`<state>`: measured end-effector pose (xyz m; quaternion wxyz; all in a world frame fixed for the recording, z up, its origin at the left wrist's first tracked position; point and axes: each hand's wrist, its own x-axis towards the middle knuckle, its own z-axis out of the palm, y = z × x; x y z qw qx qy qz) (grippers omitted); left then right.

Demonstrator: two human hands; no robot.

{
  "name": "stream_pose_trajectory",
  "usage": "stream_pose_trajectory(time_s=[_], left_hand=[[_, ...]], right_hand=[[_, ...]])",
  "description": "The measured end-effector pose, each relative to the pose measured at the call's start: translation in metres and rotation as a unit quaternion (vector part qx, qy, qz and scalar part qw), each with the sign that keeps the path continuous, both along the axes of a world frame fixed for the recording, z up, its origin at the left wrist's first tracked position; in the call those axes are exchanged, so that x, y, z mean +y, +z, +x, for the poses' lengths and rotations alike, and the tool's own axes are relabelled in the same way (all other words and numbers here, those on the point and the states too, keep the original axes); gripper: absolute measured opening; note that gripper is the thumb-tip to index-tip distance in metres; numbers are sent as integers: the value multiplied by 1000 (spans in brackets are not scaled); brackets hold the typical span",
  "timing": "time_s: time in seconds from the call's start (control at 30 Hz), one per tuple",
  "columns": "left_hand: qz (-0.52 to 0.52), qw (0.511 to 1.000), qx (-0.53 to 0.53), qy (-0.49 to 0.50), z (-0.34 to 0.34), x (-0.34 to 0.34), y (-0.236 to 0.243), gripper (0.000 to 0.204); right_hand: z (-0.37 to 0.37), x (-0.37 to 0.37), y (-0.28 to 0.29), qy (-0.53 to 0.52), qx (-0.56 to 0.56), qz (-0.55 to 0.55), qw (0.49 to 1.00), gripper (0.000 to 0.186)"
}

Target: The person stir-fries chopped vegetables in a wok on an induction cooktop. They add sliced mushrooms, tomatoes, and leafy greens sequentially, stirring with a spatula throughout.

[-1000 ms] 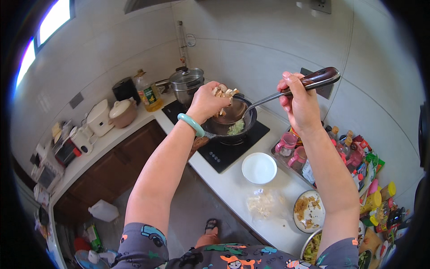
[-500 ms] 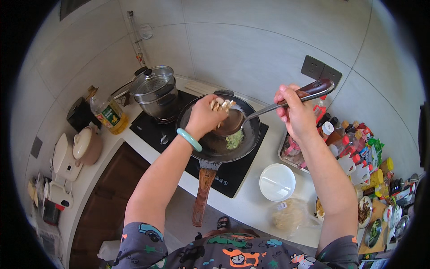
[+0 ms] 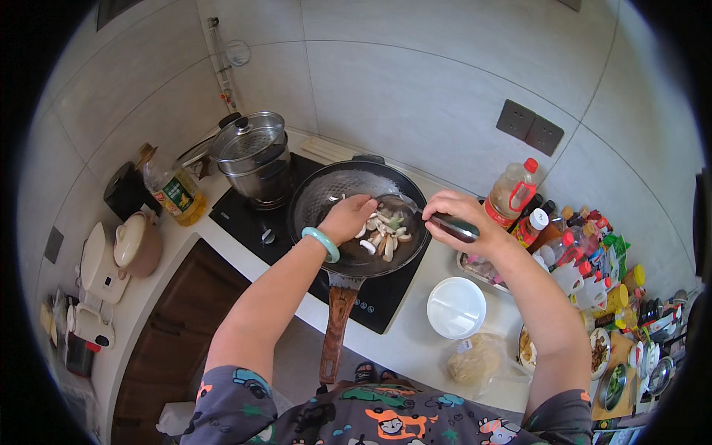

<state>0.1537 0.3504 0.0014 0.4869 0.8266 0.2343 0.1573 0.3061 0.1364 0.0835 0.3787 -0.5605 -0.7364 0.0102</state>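
Sliced mushrooms (image 3: pixel 387 248) lie in a loose heap inside the frying pan (image 3: pixel 315 194), right of its middle, pale with brown edges; a little chopped green (image 3: pixel 395 221) shows at the upper part of the heap. A few pale bits sit apart, beyond the left hand (image 3: pixel 348 220).

The left hand is low over the pan, palm down, its fingers just beside the heap. The fingertips are largely hidden, so whether they grip any slice cannot be told. A pale green bangle (image 3: pixel 320 245) circles that wrist.

The right hand (image 3: pixel 461 221) has its fingers closed around the dark handle of a ladle (image 3: pixel 454 228). The ladle's head is down in the pan near the heap (its outline blends with the dark metal).

The pan sits on a black stove (image 3: pixel 361 315), wooden handle pointing toward the person. Behind it to the left, a steel pot (image 3: pixel 252 167) with a glass lid occupies the same stove.

On the white desk (image 3: pixel 417 345), right of the stove, is a white bowl (image 3: pixel 456 308); just beside it lies a clear bag (image 3: pixel 475 361) with pale contents. Bottles and jars crowd farther right. Left of the stove stands an oil bottle (image 3: pixel 176 194), next to a lidded beige pot (image 3: pixel 139 243).
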Motion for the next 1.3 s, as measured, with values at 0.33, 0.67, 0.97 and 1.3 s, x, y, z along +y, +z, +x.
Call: stream_pose_trajectory(time_s=[0.33,0.67,0.97,1.3], left_hand=[[-31,993,-56,98,-165,-62,21,13],[-310,950,-32,34,-217,-143,-24,62],[-443,894,6,65,-197,-156,-22,24],[-452,890,-23,56,-196,-143,-28,26]], right_hand=[[-5,6,-24,110,38,-74,991,13],[22,63,-50,-30,-6,74,997,22],[27,48,-79,0,-34,-6,999,32],[3,-42,25,103,38,-153,982,22]])
